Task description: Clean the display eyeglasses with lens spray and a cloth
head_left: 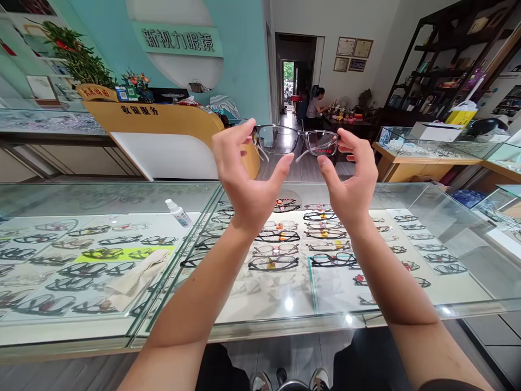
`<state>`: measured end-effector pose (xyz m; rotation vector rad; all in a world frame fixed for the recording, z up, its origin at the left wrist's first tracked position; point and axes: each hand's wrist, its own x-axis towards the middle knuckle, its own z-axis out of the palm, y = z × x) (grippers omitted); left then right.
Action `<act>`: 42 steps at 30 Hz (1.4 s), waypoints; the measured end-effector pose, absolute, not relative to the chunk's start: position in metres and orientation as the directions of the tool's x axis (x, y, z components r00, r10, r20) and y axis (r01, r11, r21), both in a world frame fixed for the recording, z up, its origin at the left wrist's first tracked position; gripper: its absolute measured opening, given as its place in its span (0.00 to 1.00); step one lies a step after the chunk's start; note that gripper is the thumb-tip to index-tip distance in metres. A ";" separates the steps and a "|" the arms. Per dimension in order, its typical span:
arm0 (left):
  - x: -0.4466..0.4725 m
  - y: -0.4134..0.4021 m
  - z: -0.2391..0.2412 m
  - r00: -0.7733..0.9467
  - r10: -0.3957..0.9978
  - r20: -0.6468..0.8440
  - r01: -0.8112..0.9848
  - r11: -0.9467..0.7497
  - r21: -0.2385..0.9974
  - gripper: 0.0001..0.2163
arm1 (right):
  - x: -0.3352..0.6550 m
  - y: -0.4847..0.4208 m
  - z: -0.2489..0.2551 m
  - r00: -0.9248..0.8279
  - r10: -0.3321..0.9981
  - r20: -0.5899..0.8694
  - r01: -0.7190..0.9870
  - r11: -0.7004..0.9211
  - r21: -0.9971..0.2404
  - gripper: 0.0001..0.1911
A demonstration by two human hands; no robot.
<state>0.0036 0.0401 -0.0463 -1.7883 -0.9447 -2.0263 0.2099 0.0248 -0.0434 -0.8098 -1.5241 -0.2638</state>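
A pair of dark-framed eyeglasses (pixel 302 133) is held up in front of me, above the glass display counter. My left hand (pixel 248 168) grips the frame's left end, its index finger at the top corner and the thumb below. At the right end, my right hand (pixel 353 174) pinches the frame in the same way. Red lettering shows on the right lens. The temples angle down behind the lenses. Under my arms, rows of eyeglasses (pixel 277 236) lie inside the counter.
On the left part of the glass counter (pixel 171 296) are a white spray bottle (pixel 179 213) and a beige cloth (pixel 138 278). Beyond stands a yellow and white service desk (pixel 154 146). A person (pixel 315 106) sits at a table far back. More showcases (pixel 431 146) stand at right.
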 end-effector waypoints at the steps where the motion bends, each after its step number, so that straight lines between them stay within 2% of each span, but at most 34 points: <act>1: 0.003 0.042 -0.047 -0.187 0.201 0.962 0.600 -0.752 0.274 0.33 | 0.210 0.025 -0.043 0.086 0.317 0.944 0.626 0.720 -0.299 0.26; 7: 0.000 0.053 -0.052 -0.167 0.144 0.975 0.598 -0.772 0.216 0.34 | 0.211 0.023 -0.041 0.092 0.319 0.943 0.632 0.713 -0.303 0.27; 14: 0.001 0.062 -0.057 -0.150 0.207 0.967 0.548 -0.796 0.255 0.34 | 0.207 0.014 -0.037 0.117 0.376 0.919 0.557 0.741 -0.374 0.27; 19: 0.005 0.069 -0.059 -0.143 0.206 0.968 0.490 -0.835 0.250 0.31 | 0.207 0.012 -0.037 0.109 0.369 0.923 0.574 0.735 -0.362 0.28; 28: 0.003 0.055 -0.057 -0.205 0.193 0.960 0.585 -0.762 0.278 0.35 | 0.217 0.026 -0.044 0.001 0.364 0.931 0.680 0.682 -0.268 0.29; 38: 0.005 0.052 -0.055 -0.197 0.225 0.954 0.636 -0.712 0.299 0.35 | 0.215 0.026 -0.044 0.008 0.344 0.939 0.658 0.705 -0.264 0.28; 42: 0.005 0.057 -0.057 -0.179 0.277 0.944 0.590 -0.738 0.328 0.35 | 0.210 0.019 -0.040 0.066 0.356 0.932 0.606 0.728 -0.321 0.28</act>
